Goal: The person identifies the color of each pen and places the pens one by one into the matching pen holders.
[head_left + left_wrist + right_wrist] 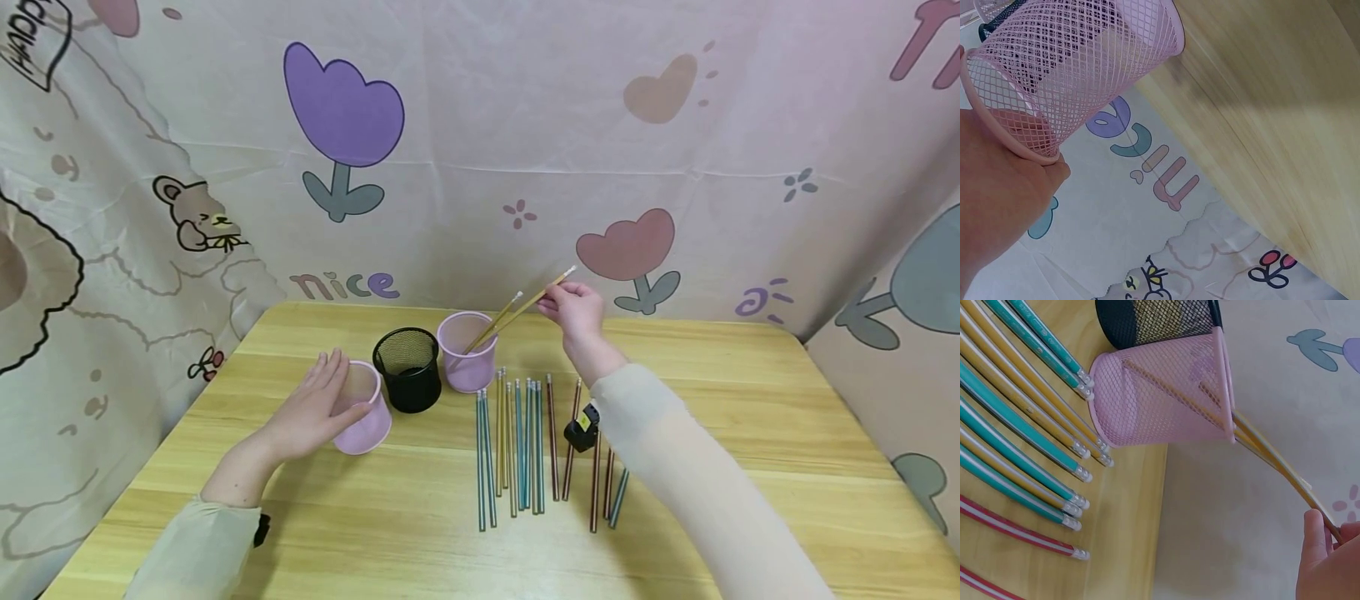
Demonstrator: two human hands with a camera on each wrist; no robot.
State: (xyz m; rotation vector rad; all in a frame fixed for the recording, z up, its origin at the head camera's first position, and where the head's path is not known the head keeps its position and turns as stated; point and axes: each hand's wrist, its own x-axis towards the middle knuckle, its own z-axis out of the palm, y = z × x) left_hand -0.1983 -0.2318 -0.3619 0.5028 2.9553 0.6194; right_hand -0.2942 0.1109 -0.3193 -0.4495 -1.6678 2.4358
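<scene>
My right hand [577, 318] pinches a yellow pencil [527, 305] near its eraser end. The pencil slants down into the right pink mesh pencil cup [471, 375], where another yellow pencil [1169, 390] leans against the rim. With fairly straight fingers, my left hand [311, 414] rests on the rim of the left pink mesh cup [366, 435]. Between the two pink cups stands a black mesh cup [414, 395].
Teal pencils [481, 467], yellow pencils [512, 467] and dark red pencils [552, 442] lie in a rough row on the wooden table [720, 417]. A patterned cloth [480, 100] hangs behind the table's back edge.
</scene>
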